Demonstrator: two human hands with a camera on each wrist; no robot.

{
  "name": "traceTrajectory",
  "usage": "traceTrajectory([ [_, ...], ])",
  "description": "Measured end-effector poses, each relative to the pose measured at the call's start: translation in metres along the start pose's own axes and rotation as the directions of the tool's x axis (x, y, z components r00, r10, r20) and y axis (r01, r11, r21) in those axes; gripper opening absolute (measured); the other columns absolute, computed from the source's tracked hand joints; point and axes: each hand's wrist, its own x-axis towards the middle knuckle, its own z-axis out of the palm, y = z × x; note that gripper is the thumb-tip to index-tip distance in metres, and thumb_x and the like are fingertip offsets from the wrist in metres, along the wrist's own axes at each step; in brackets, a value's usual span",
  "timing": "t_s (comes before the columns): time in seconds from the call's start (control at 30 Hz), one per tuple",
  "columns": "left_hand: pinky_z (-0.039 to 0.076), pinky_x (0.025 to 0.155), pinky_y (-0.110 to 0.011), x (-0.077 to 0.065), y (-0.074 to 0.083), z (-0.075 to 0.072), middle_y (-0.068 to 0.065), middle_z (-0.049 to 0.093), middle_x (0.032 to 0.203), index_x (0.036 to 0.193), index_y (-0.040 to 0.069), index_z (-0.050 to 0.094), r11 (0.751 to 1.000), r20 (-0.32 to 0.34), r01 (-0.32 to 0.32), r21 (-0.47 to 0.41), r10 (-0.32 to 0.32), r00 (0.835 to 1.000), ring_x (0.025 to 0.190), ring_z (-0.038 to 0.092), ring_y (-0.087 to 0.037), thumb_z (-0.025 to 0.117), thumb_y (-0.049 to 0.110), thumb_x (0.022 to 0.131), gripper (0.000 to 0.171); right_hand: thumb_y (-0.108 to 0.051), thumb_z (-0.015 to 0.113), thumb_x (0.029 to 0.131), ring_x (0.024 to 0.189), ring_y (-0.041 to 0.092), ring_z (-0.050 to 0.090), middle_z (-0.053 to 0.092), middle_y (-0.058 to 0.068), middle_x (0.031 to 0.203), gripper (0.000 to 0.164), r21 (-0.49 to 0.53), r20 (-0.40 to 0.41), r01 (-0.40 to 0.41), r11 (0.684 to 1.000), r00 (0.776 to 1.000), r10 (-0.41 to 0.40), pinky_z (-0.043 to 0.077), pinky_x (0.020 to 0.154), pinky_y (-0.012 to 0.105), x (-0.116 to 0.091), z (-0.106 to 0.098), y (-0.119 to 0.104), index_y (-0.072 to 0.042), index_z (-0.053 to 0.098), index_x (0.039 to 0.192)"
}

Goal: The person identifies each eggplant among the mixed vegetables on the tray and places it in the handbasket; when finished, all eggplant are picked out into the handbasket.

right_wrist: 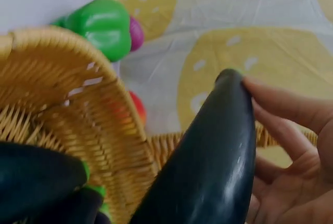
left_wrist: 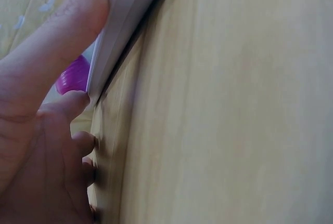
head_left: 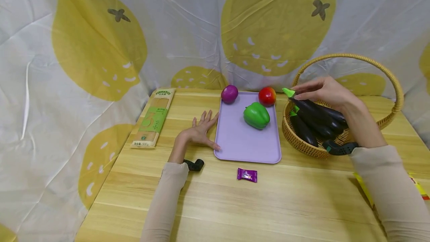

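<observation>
My right hand (head_left: 330, 92) pinches an eggplant (right_wrist: 213, 156) near its green stem, over a wicker basket (head_left: 295, 144) with a tall handle. Other dark eggplants (head_left: 303, 130) lie inside the basket. With fingers spread, my left hand (head_left: 197, 133) touches the left edge of a lilac tray (head_left: 242, 146); in the left wrist view the thumb and index finger are against its rim. On the tray are a green bell pepper (head_left: 256, 115), a purple onion (head_left: 229, 94) at the back left corner and a red round fruit (head_left: 267, 96) at the back right.
A pack of spaghetti (head_left: 152, 118) lies at the table's left. In front of the tray is a small purple wrapped candy (head_left: 247, 175). The right sleeve partly covers a yellow packet (head_left: 364, 189). A lemon-print curtain (head_left: 188, 29) hangs behind the table.
</observation>
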Motion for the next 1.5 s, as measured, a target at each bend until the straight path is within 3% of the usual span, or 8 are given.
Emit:
traceTrajectory([
  [0.13, -0.023, 0.124, -0.063, 0.0, -0.001, 0.0, -0.014, -0.026, 0.171, 0.167, 0.025, -0.01, 1.0, -0.002, -0.003, -0.002, 0.003, 1.0, 0.157, -0.03, -0.032, 0.088, 0.051, 0.078, 0.134, -0.038, 0.077, 0.094, 0.101, -0.009, 0.064, 0.07, -0.027, 0.117, 0.045, -0.026, 0.017, -0.052, 0.998, 0.998, 0.053, 0.053, 0.087, 0.022, 0.004, -0.005, 0.014, -0.022, 0.071, 0.135],
  [0.27, -0.022, 0.123, -0.064, 0.0, -0.001, 0.001, -0.014, -0.026, 0.171, 0.167, 0.024, -0.01, 1.0, -0.004, -0.008, 0.004, 0.008, 1.0, 0.158, -0.03, -0.033, 0.088, 0.052, 0.078, 0.135, -0.041, 0.078, 0.092, 0.105, -0.008, 0.06, 0.066, -0.015, 0.135, 0.048, -0.038, 0.033, -0.108, 0.993, 0.993, 0.11, 0.056, 0.088, 0.024, 0.007, -0.009, 0.026, -0.02, 0.071, 0.135],
  [0.6, -0.023, 0.123, -0.063, 0.0, -0.001, 0.001, -0.013, -0.026, 0.171, 0.167, 0.025, -0.009, 1.0, 0.002, -0.007, 0.0, 0.007, 1.0, 0.157, -0.03, -0.032, 0.087, 0.052, 0.078, 0.134, -0.046, 0.078, 0.091, 0.125, 0.025, 0.062, 0.057, 0.016, 0.152, 0.052, -0.114, 0.069, -0.188, 0.976, 0.978, 0.196, 0.062, 0.093, 0.041, 0.012, -0.014, 0.046, -0.015, 0.072, 0.133],
  [0.87, -0.023, 0.123, -0.063, 0.0, 0.0, 0.0, -0.014, -0.025, 0.171, 0.167, 0.024, -0.009, 1.0, -0.005, -0.01, 0.0, 0.01, 1.0, 0.158, -0.03, -0.033, 0.088, 0.051, 0.079, 0.133, -0.038, 0.078, 0.093, 0.102, 0.009, 0.07, 0.061, 0.02, 0.146, 0.049, -0.1, 0.08, -0.198, 0.975, 0.975, 0.206, 0.063, 0.086, 0.037, 0.02, -0.01, 0.056, -0.011, 0.072, 0.133],
  [1.1, -0.023, 0.123, -0.064, 0.0, 0.0, 0.0, -0.014, -0.026, 0.171, 0.167, 0.024, -0.009, 1.0, 0.003, -0.009, 0.002, 0.009, 1.0, 0.158, -0.03, -0.033, 0.087, 0.051, 0.079, 0.133, -0.039, 0.075, 0.095, 0.124, 0.043, 0.063, 0.062, 0.026, 0.142, 0.047, -0.168, 0.085, -0.169, 0.971, 0.979, 0.185, 0.062, 0.079, 0.038, 0.025, -0.005, 0.06, -0.008, 0.073, 0.13],
  [1.27, -0.023, 0.124, -0.063, 0.0, -0.001, 0.0, -0.013, -0.026, 0.171, 0.167, 0.025, -0.009, 1.0, 0.001, -0.008, -0.007, 0.008, 1.0, 0.157, -0.031, -0.032, 0.088, 0.051, 0.079, 0.134, -0.039, 0.075, 0.096, 0.129, 0.05, 0.058, 0.055, 0.031, 0.147, 0.048, -0.2, 0.1, -0.158, 0.967, 0.978, 0.181, 0.061, 0.079, 0.038, 0.026, -0.002, 0.055, -0.007, 0.072, 0.131],
  [1.4, -0.023, 0.123, -0.063, 0.0, -0.002, 0.001, -0.013, -0.026, 0.171, 0.167, 0.025, -0.009, 1.0, -0.002, -0.01, -0.009, 0.01, 1.0, 0.157, -0.031, -0.032, 0.088, 0.051, 0.078, 0.134, -0.037, 0.075, 0.095, 0.123, 0.045, 0.062, 0.06, 0.03, 0.142, 0.046, -0.204, 0.113, -0.154, 0.967, 0.977, 0.18, 0.06, 0.078, 0.037, 0.028, 0.0, 0.053, -0.007, 0.073, 0.13],
  [1.5, -0.023, 0.123, -0.064, 0.0, -0.002, 0.001, -0.014, -0.025, 0.171, 0.167, 0.024, -0.008, 1.0, -0.008, -0.016, -0.012, 0.016, 1.0, 0.158, -0.03, -0.033, 0.088, 0.051, 0.078, 0.134, -0.035, 0.078, 0.094, 0.11, 0.03, 0.067, 0.071, 0.022, 0.127, 0.043, -0.208, 0.123, -0.159, 0.965, 0.975, 0.187, 0.058, 0.075, 0.035, 0.029, 0.0, 0.052, -0.008, 0.075, 0.127],
])
